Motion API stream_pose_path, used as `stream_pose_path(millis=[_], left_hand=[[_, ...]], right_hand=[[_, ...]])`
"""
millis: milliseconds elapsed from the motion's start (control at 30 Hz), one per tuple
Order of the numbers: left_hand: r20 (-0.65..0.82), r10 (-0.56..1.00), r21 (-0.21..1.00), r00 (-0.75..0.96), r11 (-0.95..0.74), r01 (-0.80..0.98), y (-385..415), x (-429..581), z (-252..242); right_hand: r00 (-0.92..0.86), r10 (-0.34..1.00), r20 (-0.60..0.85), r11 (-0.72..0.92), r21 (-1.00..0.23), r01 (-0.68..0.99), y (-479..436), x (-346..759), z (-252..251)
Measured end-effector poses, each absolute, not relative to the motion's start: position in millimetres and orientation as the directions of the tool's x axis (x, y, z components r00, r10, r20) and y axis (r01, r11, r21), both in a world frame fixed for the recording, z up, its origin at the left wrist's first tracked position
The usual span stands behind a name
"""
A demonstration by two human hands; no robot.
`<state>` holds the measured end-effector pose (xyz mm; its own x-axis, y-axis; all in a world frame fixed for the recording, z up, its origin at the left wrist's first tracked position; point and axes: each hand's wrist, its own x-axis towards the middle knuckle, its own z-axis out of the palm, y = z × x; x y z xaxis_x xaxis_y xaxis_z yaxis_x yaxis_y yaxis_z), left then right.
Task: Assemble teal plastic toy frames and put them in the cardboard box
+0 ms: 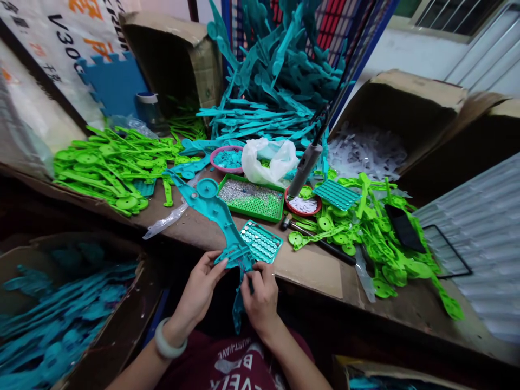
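A long teal plastic part (221, 216) with a round disc near its far end slants over the table's front edge. My left hand (205, 287) grips its near end from the left, the thumb laid along it. From the right, my right hand (260, 290) closes its fingers on the same end; a ring shows on one finger. Just beyond my hands lies a teal ridged tray (262, 241) with small round metal pieces on it. Behind it sits a green perforated tray (252, 197) full of tiny silvery pieces. My fingertips partly hide the near end of the part.
Lime-green plastic parts pile up at left (105, 162) and right (377, 233). A hammer (320, 241) lies right of the ridged tray. A screwdriver-like tool (305, 168) hangs above a red bowl (304, 206). Teal parts heap at the back (268, 86); a carton (122, 319) of them stands lower left.
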<state>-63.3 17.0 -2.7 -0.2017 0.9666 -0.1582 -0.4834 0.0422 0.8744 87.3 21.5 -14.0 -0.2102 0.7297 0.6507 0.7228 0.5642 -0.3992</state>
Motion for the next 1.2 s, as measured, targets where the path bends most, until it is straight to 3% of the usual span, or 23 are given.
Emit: stream_pose_path(millis=[500, 700, 933, 1200], left_hand=[[-0.165, 0.968, 0.851, -0.189, 0.042, -0.524, 19.1, -60.4, -2.7], [-0.168, 0.969, 0.854, -0.181, 0.051, -0.518, 21.6, -58.9, -4.2], [-0.131, 0.960, 0.920, -0.246, 0.026, -0.391, 25.5, -58.5, -9.7], [-0.091, 0.940, 0.954, -0.329, -0.013, -0.299, 38.8, -55.0, -5.4]], right_hand=[[-0.199, 0.732, 0.651, 0.553, -0.399, 0.732, 26.3, 90.6, -12.7], [-0.204, 0.680, 0.705, 0.562, -0.322, 0.762, 31.1, 85.7, -15.5], [-0.165, 0.724, 0.669, 0.586, -0.472, 0.658, 39.8, 75.8, -8.5], [-0.162, 0.709, 0.687, 0.584, -0.442, 0.681, 59.0, 69.1, 1.9]])
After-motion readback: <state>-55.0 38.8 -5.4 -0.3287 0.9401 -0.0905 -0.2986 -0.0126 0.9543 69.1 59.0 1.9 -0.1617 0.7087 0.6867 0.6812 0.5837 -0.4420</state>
